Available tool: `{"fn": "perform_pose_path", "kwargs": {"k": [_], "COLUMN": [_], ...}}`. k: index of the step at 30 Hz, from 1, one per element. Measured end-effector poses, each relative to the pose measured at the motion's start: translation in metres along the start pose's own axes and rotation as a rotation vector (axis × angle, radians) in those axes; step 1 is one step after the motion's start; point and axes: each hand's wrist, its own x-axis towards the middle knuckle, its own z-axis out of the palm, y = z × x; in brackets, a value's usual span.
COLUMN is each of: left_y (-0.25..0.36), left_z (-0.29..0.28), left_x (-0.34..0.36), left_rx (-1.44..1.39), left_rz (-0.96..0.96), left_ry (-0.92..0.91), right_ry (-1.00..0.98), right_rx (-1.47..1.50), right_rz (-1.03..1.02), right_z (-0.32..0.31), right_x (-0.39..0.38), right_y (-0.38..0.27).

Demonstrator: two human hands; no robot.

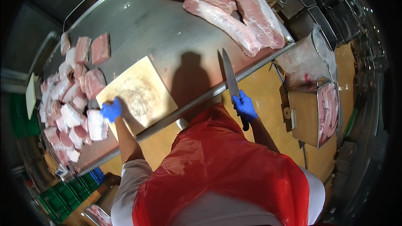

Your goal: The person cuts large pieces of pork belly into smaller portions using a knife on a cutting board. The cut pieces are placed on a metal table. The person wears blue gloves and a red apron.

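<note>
My right hand (pixel 245 106), in a blue glove, is wrapped round the dark handle of a long knife (pixel 229 71). The blade points away from me, its tip over the table's front edge. At the left edge of a stained, cream-coloured cutting board (pixel 157 86), my blue-gloved left hand (pixel 112 109) has its fingers apart. It is beside a pale block of meat (pixel 98 125); whether the fingertips touch the meat is hard to see. Many cut meat blocks (pixel 72 115) are heaped left of the board. Long uncut strips of meat (pixel 224 23) lie at the table's far right.
The metal table (pixel 150 29) has a raised front rim running diagonally before me. On the right stand a plastic-lined bin (pixel 307 58) and a cardboard box (pixel 307 113) beside packed meat. Green crates (pixel 67 196) are at the lower left. A red apron covers my front.
</note>
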Motion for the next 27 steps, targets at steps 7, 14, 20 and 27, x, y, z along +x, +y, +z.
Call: {"fn": "perform_pose_path", "kwargs": {"k": [7,14,20,27], "left_y": [-0.062,0.041,0.228,0.510], "left_z": [0.029,0.036,0.014,0.025], "left_x": [0.069,0.002,-0.086,-0.292], "left_rx": [0.068,-0.004,0.118,-1.274], "left_rz": [-0.162,-0.136,0.347,-0.176], "left_ry": [-0.433,-0.463,0.013,-1.667], "right_ry": [0.153,0.198,0.280,0.313], "right_rx": [-0.113,-0.075,-0.011,0.068], "right_rz": [-0.082,-0.120,-0.227,-0.085], "right_z": [-0.120,-0.198,-0.234,-0.254], "right_x": [0.033,0.104,0.153,0.137], "right_y": [0.026,0.015,0.003,0.012]}}
